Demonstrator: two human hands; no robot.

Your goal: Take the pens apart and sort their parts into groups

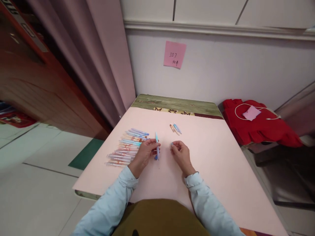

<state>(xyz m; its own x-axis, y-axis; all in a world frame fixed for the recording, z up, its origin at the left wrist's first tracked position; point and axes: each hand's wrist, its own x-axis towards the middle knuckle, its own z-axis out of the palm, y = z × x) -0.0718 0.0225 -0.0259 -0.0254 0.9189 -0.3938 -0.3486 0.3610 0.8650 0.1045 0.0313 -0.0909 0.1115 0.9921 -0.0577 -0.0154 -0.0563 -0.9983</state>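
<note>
My left hand (147,150) is closed around a slim pen (157,139) with a light-blue upper part and a paler lower part. The pen points toward me, its thin tip low. Just below those fingers shows a small dark-blue piece (156,157); whether it is held or lies on the table I cannot tell. My right hand (181,154) is apart from the pen, thumb and fingers pinched on a tiny bluish bit (171,144), mostly hidden. Left of my left hand, several pens (123,154) in blue, brown, teal and pale patterned colours lie side by side.
A few pens and pen parts (176,128) lie farther back on the pale-covered table (209,170). Behind it, a pink note (175,54) sticks to the wall. A red cloth (258,127) with a white cable rests at the right. A curtain (105,49) hangs at the left.
</note>
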